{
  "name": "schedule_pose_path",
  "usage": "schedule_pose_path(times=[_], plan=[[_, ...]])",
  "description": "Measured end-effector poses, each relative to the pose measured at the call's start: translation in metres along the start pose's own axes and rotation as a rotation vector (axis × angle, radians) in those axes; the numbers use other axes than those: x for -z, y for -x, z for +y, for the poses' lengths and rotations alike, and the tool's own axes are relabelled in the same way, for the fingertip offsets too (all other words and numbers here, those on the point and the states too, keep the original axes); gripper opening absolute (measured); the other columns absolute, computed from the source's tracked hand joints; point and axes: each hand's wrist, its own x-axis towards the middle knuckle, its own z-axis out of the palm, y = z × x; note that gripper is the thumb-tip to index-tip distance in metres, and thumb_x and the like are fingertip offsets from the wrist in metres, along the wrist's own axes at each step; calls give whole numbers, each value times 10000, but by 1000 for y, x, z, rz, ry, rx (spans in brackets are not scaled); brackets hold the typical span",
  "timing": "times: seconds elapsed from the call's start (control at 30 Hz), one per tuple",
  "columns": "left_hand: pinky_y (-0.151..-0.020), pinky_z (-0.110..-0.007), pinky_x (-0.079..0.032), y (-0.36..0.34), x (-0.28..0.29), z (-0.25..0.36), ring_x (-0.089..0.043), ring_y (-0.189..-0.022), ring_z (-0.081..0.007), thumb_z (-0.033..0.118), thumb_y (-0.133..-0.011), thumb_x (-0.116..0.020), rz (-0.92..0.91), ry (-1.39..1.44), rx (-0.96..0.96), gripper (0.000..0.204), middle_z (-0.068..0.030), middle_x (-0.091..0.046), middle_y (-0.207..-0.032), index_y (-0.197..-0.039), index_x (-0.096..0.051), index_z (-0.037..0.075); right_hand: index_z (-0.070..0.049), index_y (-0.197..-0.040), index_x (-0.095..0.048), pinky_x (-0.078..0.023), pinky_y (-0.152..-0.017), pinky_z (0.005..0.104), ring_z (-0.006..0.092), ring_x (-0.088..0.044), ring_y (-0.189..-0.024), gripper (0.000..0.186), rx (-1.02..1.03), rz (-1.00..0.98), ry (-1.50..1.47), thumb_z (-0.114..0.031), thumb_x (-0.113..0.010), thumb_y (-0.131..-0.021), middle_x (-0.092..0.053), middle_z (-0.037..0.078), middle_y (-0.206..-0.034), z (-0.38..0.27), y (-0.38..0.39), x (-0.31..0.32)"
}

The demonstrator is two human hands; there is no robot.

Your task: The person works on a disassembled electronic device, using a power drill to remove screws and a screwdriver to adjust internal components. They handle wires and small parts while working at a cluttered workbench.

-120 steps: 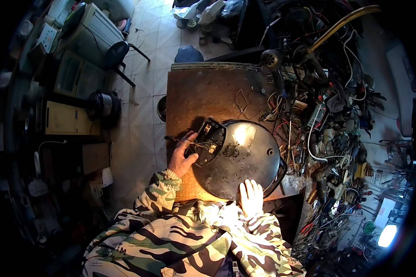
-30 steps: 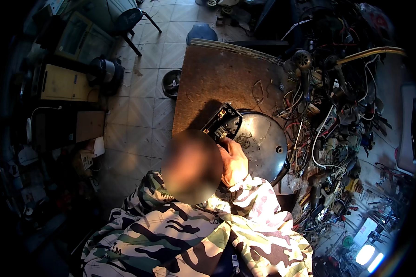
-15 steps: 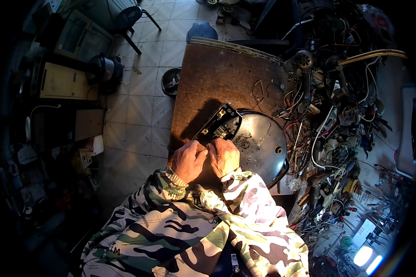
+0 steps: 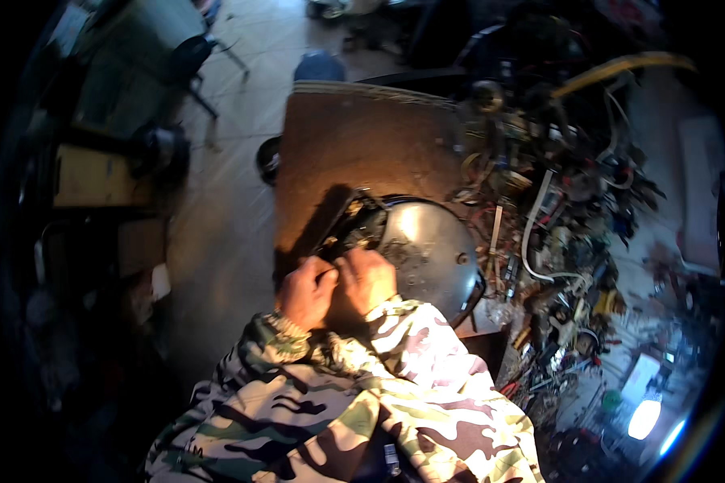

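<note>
A black housing with brass-coloured parts (image 4: 356, 220) sits tilted at the upper left of a round dark metal lid-like disc (image 4: 427, 258) on the brown wooden board (image 4: 362, 137). My left hand (image 4: 306, 290) is closed at the housing's lower end. My right hand (image 4: 366, 278) is beside it, fingers curled at the housing's lower edge. Whatever the fingertips hold is hidden and blurred.
A dense heap of cables, tools and parts (image 4: 564, 193) covers the right side. A round dark container (image 4: 269, 159) is on the floor beside the board's left edge. A black stool (image 4: 184, 60) stands at the upper left, cabinets (image 4: 97, 177) along the left, a lit lamp (image 4: 644, 414) at lower right.
Compared with four seconds ago, both hands have come together at the housing's lower end. In the last half second the view has shifted and blurred; the hands are still close together.
</note>
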Motion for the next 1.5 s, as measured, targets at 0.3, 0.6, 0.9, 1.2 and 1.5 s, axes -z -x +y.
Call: schedule_pose_path(times=[0.3, 0.6, 0.9, 1.2, 1.5], plan=[[-663, -269, -470, -4, 10, -18, -564, -743, -88, 120, -961, -640, -130, 154, 68, 156, -29, -644, -818, -963, -650, -36, 8, -1063, -626, -524, -799, 464, 417, -624, -939, 257, 21, -27, -164, -166, -682, -881, -636, 212, -972, 2, 22, 26], [-583, -224, -377, -4, 4, -28, -472, -664, -40, 107, -959, -653, -102, 311, 87, 128, 26, -583, -766, -924, -628, -13, -24, -1057, -656, -540, -839, 393, 337, -663, -932, 233, -200, 113, -63, -204, -649, -910, -664, 163, -1005, 46, 125, 79], [-538, -214, -360, 12, -2, -25, -435, -593, -32, 165, -969, -635, -126, 341, 98, 137, 41, -557, -750, -936, -633, 33, 5, -1002, -677, -550, -743, 416, 366, -690, -841, 217, -633, 177, -37, -183, -655, -896, -689, 190, -920, 104, 221, 105], [-503, -206, -380, 9, 3, -58, -460, -581, -48, 146, -1000, -560, -61, 169, 48, 144, 4, -575, -758, -962, -621, 21, -9, -949, -682, -531, -742, 479, 419, -668, -835, 213, -783, 478, 47, -210, -666, -878, -683, 218, -900, 189, 299, 189], [-409, -214, -344, 6, -16, -100, -446, -467, -62, 158, -977, -581, 13, 91, 109, 90, 22, -544, -645, -930, -611, 89, -13, -913, -692, -521, -723, 519, 449, -656, -813, 184, -984, 775, 165, -186, -695, -852, -686, 243, -876, 275, 408, 250]])
